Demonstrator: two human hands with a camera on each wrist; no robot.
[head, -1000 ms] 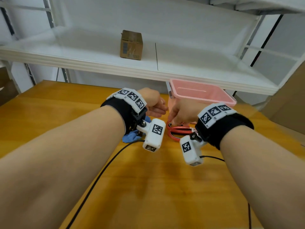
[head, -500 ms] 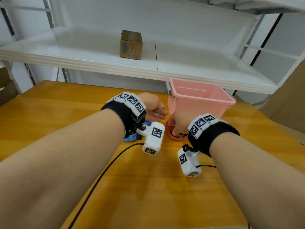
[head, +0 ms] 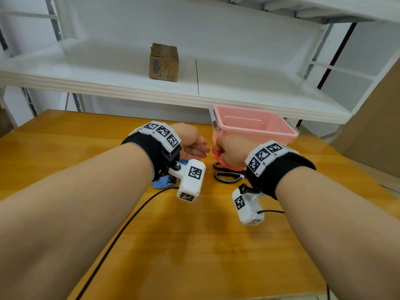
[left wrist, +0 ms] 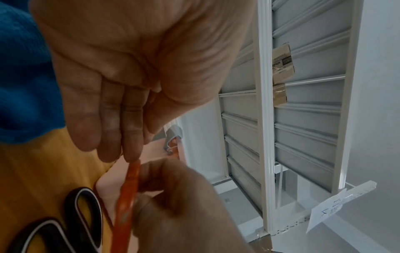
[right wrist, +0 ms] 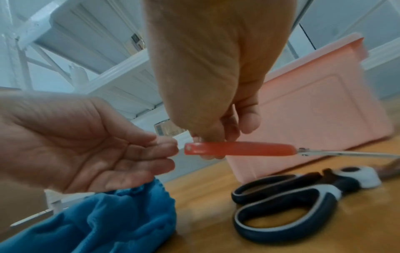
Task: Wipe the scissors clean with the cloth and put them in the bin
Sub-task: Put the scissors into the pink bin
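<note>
My right hand (head: 226,155) pinches the red handle of a pair of red scissors (right wrist: 238,149) and holds them above the table, just in front of the pink bin (head: 257,128). Their steel blades (right wrist: 346,153) point right in the right wrist view. My left hand (head: 198,148) is held palm up with relaxed fingers (right wrist: 155,150), the fingertips right at the handle's end. A crumpled blue cloth (head: 161,183) lies on the table under my left wrist. Black-and-white scissors (head: 227,176) lie flat on the table below my right hand.
The wooden table (head: 194,245) carries cables from both wrist cameras. A white shelf (head: 238,98) overhangs the table's far edge, just above the bin. A small cardboard box (head: 163,62) stands on it. Brown cardboard (head: 376,135) leans at the right.
My right hand has closed on the red scissors and lifted them off the table toward the left hand. The black-and-white scissors now show underneath. The left hand has barely moved.
</note>
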